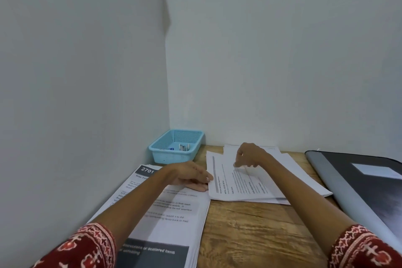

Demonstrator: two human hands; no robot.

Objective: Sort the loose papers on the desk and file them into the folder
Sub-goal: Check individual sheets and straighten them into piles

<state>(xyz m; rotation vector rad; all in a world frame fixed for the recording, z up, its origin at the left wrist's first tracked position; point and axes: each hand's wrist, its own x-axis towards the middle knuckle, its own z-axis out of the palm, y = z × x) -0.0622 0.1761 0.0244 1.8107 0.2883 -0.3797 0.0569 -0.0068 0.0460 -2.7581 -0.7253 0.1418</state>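
Presently, at the lower middle of the frame, a wooden desk (250, 235) carried two groups of paper. Left stack (169, 213): printed sheets, neatly piled, heading "2701" at its far end, running from frame centre to the bottom edge. Loose sheets (250, 185): a fanned, overlapping spread right of centre, edges askew. Folder (359, 183): dark cover with a pale spine, lying at the right edge, apart from the spread; whether it was open could not be told. Blue basket (177, 146): in the corner against the wall, small items inside.

Left hand (191, 175): fingers extended and together, lying flat on the left stack, tips at the near edge of the loose sheets. Right hand (250, 155): poised over the spread, fingers curled downward with tips on the top sheet; a firm pinch was not evident.

Handling note, as judgement: the flat hand should anchor the pile while the other lifts one corner, so a single sheet peels away without dragging its neighbours; squaring edges before the folder would help.
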